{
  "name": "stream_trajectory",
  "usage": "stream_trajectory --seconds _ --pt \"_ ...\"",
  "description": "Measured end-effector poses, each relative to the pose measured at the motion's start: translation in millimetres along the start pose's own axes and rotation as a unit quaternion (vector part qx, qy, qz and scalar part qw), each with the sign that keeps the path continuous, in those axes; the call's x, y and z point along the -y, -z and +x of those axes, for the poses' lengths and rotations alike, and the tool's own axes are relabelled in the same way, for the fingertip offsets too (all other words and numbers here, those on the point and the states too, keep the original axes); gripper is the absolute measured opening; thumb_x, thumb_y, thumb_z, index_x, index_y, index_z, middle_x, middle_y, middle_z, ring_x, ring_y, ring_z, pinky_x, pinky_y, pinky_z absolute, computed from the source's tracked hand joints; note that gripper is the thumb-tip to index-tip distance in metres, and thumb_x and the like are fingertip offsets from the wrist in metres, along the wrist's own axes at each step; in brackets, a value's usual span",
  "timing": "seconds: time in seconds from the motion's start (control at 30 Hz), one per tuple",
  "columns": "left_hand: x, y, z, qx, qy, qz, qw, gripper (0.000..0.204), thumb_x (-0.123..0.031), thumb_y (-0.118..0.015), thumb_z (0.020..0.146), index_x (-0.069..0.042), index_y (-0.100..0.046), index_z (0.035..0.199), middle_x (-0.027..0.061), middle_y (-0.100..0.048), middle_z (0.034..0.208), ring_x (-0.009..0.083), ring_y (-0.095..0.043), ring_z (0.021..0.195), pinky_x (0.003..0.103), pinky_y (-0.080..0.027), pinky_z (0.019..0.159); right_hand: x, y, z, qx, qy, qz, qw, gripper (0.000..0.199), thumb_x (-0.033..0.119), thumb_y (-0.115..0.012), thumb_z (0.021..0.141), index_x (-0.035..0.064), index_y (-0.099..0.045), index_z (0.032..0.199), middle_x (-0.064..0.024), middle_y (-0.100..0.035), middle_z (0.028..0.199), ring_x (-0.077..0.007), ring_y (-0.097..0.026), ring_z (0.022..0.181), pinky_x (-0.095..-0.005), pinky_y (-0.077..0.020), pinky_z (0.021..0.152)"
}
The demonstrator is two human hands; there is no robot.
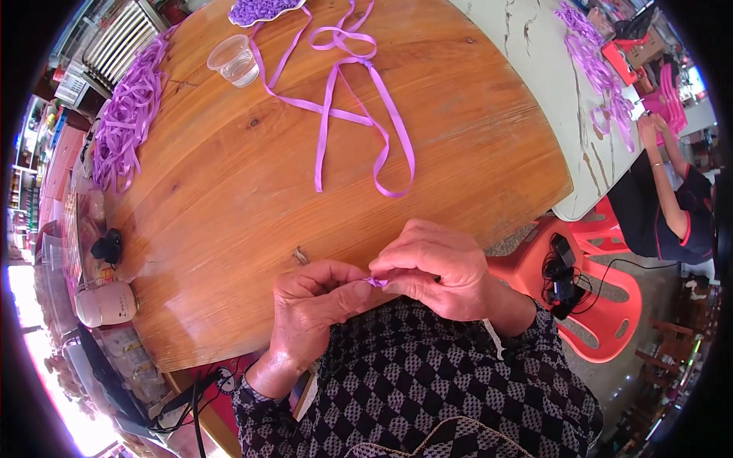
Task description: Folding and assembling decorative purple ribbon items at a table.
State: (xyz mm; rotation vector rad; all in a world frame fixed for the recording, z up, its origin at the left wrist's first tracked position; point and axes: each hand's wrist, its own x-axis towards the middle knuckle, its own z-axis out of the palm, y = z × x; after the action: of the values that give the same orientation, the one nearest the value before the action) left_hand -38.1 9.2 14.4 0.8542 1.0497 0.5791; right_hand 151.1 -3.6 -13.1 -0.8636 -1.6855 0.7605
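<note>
Just over the near edge of the wooden table, my two hands meet at a small piece of purple ribbon (376, 282). My left hand (324, 299) pinches one side of it between thumb and forefinger. From the other side, the fingertips of my right hand (435, 269) close on the same piece. Most of the ribbon is hidden by the fingers, so its exact form is unclear. Farther out, a long loose purple ribbon (327, 130) lies in loops across the wood.
A clear plastic cup (234, 61) stands near a dish of small purple pieces (263, 9). Heaped ribbon (126, 122) covers the table's left edge, above a lidded jar (107, 304). Right are red stools (534, 256) with black cables, and another person (672, 187) at a white table (561, 99).
</note>
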Motion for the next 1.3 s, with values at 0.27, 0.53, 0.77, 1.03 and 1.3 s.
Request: stream_trajectory --seconds 0.27,0.53,0.77,1.03,1.3 --pt "2.5 -3.1 0.3 -0.004 -0.007 -0.033 0.999 0.013 -0.007 -0.064 0.08 0.004 -0.063 0.086 0.0022 -0.061 0.07 0.0048 -0.052 0.059 0.016 -0.039 0.052 2.0 2.6 -1.5 0.002 0.004 -0.017 1.0 0.021 0.004 -0.072 0.069 -0.0001 -0.061 0.087 -0.0089 -0.061 0.075 -0.0215 -0.055 0.063 -0.0291 -0.0423 0.054" --pt "10.7 -8.7 -3.4 -0.02 -0.083 -0.044 0.995 0.013 -0.005 -0.063 0.082 0.005 -0.062 0.09 0.0051 -0.064 0.078 0.0076 -0.058 0.066 0.018 -0.046 0.059 6.3 -3.9 -8.7 -0.027 -0.004 -0.045 0.999 0.018 -0.002 -0.069 0.069 -0.0003 -0.06 0.084 -0.0092 -0.06 0.074 -0.0213 -0.052 0.058 -0.0288 -0.0405 0.05" --pt "11.8 -7.5 -4.6 -0.024 -0.062 -0.07 0.995 0.012 -0.002 -0.062 0.081 0.005 -0.062 0.091 0.0056 -0.064 0.082 0.0099 -0.06 0.071 0.021 -0.05 0.066 0.9 -4.8 -10.8 -0.038 0.091 -0.139 0.985 0.028 -0.005 -0.07 0.06 0.0 -0.061 0.087 -0.009 -0.06 0.076 -0.0215 -0.05 0.058 -0.0283 -0.041 0.049" --pt "15.6 -11.3 -3.3 -0.031 -0.126 -0.016 0.991 0.009 0.001 -0.062 0.081 0.005 -0.06 0.088 0.0047 -0.062 0.08 0.0083 -0.058 0.073 0.02 -0.049 0.067 -1.7 -7.6 -11.2 -0.028 0.081 -0.123 0.989 0.024 -0.002 -0.069 0.064 -0.001 -0.062 0.087 -0.0085 -0.061 0.079 -0.0213 -0.052 0.06 -0.0277 -0.0418 0.05" --pt "11.5 -12.3 3.1 -0.073 -0.076 -0.035 0.994 0.011 0.0 -0.065 0.071 0.005 -0.06 0.079 0.0064 -0.06 0.065 0.0092 -0.053 0.052 0.019 -0.042 0.048 1.2 1.3 -6.0 -0.038 -0.022 0.013 0.999 0.016 0.002 -0.068 0.072 -0.0012 -0.062 0.087 -0.0097 -0.062 0.078 -0.0205 -0.055 0.063 -0.0283 -0.0422 0.058"
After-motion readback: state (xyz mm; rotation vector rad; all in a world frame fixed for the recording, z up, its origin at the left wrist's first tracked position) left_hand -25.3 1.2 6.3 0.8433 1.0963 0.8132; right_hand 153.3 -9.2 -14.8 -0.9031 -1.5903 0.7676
